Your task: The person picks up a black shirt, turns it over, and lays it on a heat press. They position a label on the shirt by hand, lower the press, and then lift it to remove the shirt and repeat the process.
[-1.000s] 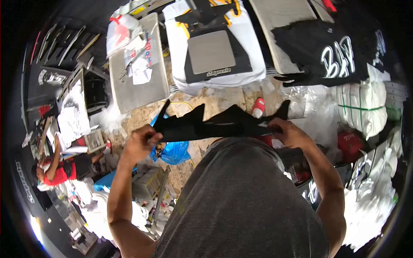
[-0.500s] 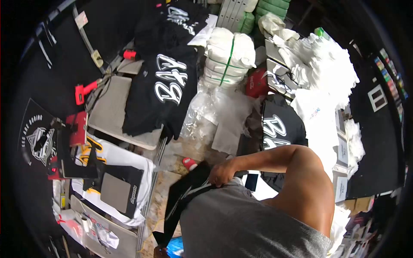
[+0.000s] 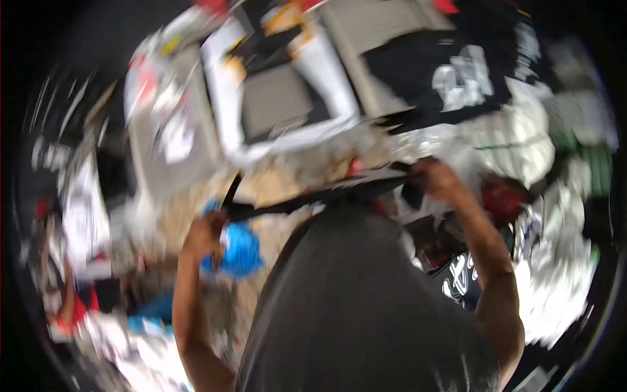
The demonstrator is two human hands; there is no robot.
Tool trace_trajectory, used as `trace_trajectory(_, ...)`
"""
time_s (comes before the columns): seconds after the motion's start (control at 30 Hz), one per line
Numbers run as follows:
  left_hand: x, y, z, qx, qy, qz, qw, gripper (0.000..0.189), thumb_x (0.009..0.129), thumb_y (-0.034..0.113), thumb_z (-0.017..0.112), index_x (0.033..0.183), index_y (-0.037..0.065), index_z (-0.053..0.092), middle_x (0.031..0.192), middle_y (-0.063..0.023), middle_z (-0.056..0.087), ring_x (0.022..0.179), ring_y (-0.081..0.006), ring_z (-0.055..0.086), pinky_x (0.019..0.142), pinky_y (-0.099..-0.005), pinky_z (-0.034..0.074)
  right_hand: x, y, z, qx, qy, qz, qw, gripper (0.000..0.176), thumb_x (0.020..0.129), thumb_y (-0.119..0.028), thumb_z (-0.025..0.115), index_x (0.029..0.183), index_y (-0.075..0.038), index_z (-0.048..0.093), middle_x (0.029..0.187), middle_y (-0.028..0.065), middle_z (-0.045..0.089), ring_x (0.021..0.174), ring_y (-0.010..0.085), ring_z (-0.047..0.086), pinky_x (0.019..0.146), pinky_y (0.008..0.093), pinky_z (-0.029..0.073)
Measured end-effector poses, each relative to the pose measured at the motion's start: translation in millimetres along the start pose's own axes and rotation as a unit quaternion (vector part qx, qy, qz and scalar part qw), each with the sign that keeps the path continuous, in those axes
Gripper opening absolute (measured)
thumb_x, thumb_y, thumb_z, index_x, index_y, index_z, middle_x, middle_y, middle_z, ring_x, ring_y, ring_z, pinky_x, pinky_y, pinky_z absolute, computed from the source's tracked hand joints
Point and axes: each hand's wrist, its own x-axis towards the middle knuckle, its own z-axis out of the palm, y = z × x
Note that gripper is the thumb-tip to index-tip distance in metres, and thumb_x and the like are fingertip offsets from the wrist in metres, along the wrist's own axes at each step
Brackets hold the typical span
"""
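A black cloth [image 3: 313, 199] is stretched across in front of my body. Its left end is in my left hand [image 3: 209, 234], which is closed round it near a blue plastic bag [image 3: 240, 249]. The other end is gripped by my right hand [image 3: 432, 178], beside clear plastic wrapping. Motion blurs the whole view, so the single fingers and the cloth's print are hard to make out.
Ahead, a grey platen [image 3: 277, 101] lies on a black and white garment. A black shirt with white lettering [image 3: 464, 78] lies at upper right. White bundle [image 3: 516, 140] and piled white cloth [image 3: 555, 281] are on the right. Part of a person in red [image 3: 77, 307] shows at lower left.
My view has swung to the left. My left hand has come up from the lower edge, and my right hand has moved away from my waist. The black cloth is now spread between them.
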Motion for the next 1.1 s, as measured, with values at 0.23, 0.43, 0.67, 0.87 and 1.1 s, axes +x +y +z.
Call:
trace_trajectory(0.23,-5.0,4.6,-6.6,-0.026,0.125,-0.011,0.992,0.014,0.09,-0.004,0.062,0.104,-0.003,0.065,0.088,-0.0179,0.071,0.083,-0.0241,0.071,0.074,-0.0327,0.054,39.3,-23.1,-11.1,0.081,0.08,0.044,0.993,0.018,0.081,-0.001,0.071,0.098,-0.003,0.067,0.091,0.0146,0.07,0.074,0.0264,0.067,0.068,0.0358,0.053)
trace_trajectory(0.43,2.8,17.6,-23.9,-0.147,0.24,-0.074,0.957,0.013,0.093,-0.004,0.061,0.105,-0.001,0.062,0.084,-0.0112,0.07,0.077,-0.0144,0.068,0.069,-0.0295,0.054,62.4,-32.8,-10.1,0.446,0.145,0.078,0.879,0.009,0.094,0.001,0.062,0.101,-0.005,0.061,0.092,0.0004,0.065,0.075,0.0099,0.062,0.067,0.0254,0.052)
trace_trajectory(0.67,-3.2,16.8,-53.0,-0.158,0.174,-0.082,0.969,0.006,0.094,-0.001,0.063,0.1,-0.001,0.064,0.084,-0.0022,0.066,0.08,-0.0085,0.06,0.073,-0.0247,0.049,56.3,-21.1,-43.8,0.325,0.128,0.022,0.937,0.016,0.087,0.006,0.069,0.102,-0.001,0.067,0.085,0.0007,0.065,0.08,0.0097,0.06,0.076,0.023,0.048)
trace_trajectory(0.87,84.4,-3.0,-123.7,-0.158,0.233,-0.072,0.957,0.01,0.094,0.005,0.067,0.103,0.001,0.065,0.089,-0.0008,0.066,0.083,-0.0083,0.059,0.077,-0.0245,0.048,155.2,-26.2,-97.7,0.282,0.194,0.07,0.937,0.023,0.086,-0.014,0.078,0.101,0.002,0.069,0.081,0.001,0.066,0.066,0.0072,0.057,0.062,0.0226,0.047)
trace_trajectory(1.1,213.2,-33.7,-111.8,-0.048,0.259,-0.109,0.959,0.022,0.094,0.002,0.063,0.116,0.001,0.066,0.103,-0.0098,0.072,0.093,-0.0119,0.067,0.083,-0.0274,0.052,292.8,-16.7,-56.8,0.192,0.254,0.038,0.947,0.03,0.09,-0.02,0.075,0.117,-0.007,0.069,0.087,0.0073,0.069,0.072,0.0119,0.061,0.065,0.027,0.05)
